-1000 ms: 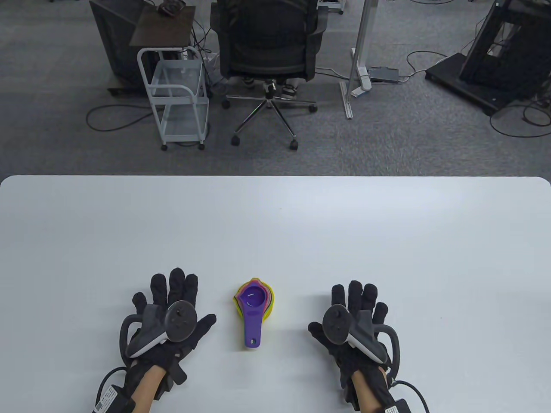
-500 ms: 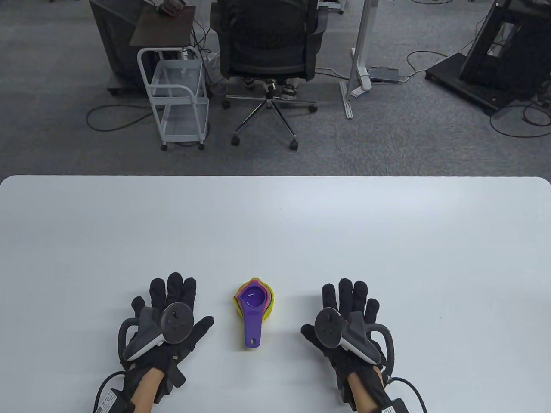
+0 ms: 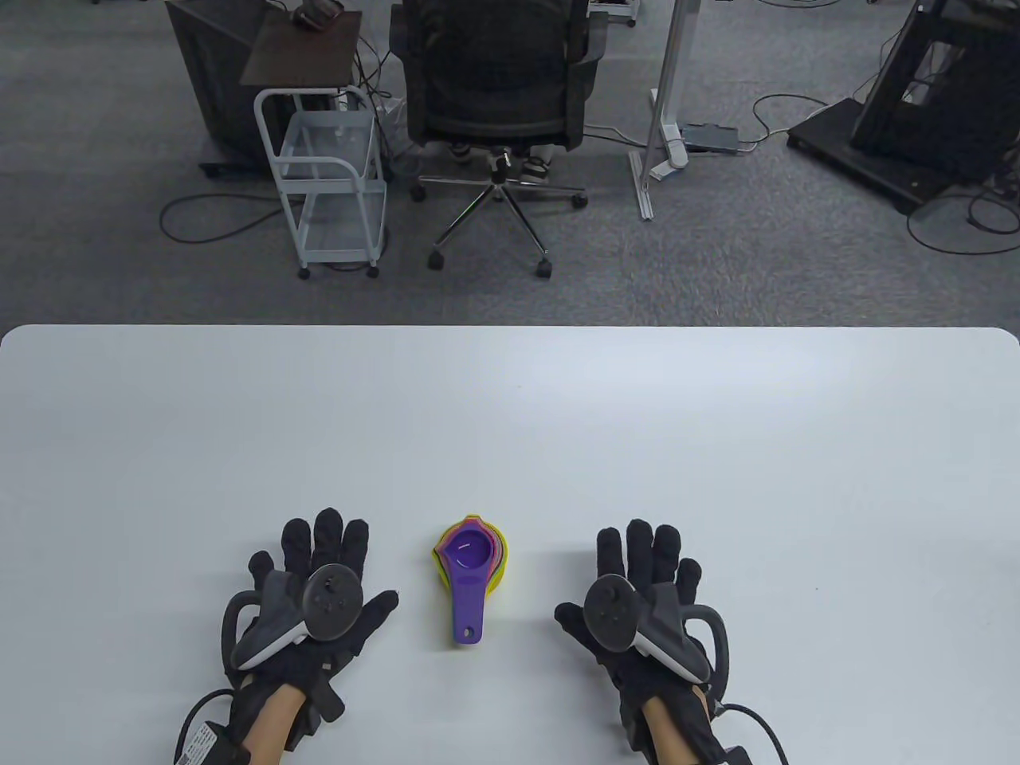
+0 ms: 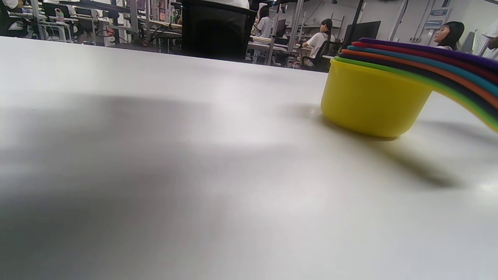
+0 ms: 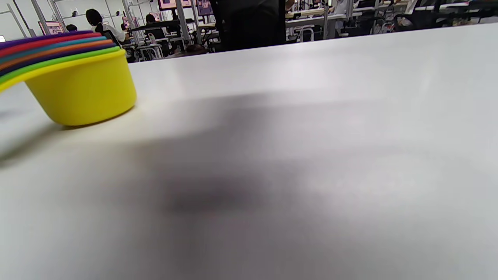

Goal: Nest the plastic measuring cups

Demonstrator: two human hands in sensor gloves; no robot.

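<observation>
cups: nested stack of measuring cups (image 3: pixel 472 558) sat on the white table (image 3: pixel 510 414) near its front edge, between the two hands. purple cup (image 3: pixel 467 553) on top, handle pointing toward the person.
stack order: yellow cup (image 4: pixel 369 99) outermost at the bottom, resting on the table; green, orange, teal, red and purple rims layered above it in the wrist views.
left hand: left hand (image 3: pixel 315 606) lay palm down, flat on the table, fingers spread, apart from the stack, holding nothing.
right hand: right hand (image 3: pixel 637 613) lay palm down, flat, fingers spread, apart from the stack, holding nothing.
background: office chair (image 3: pixel 498 88) and white cart (image 3: pixel 327 183) beyond the table.
</observation>
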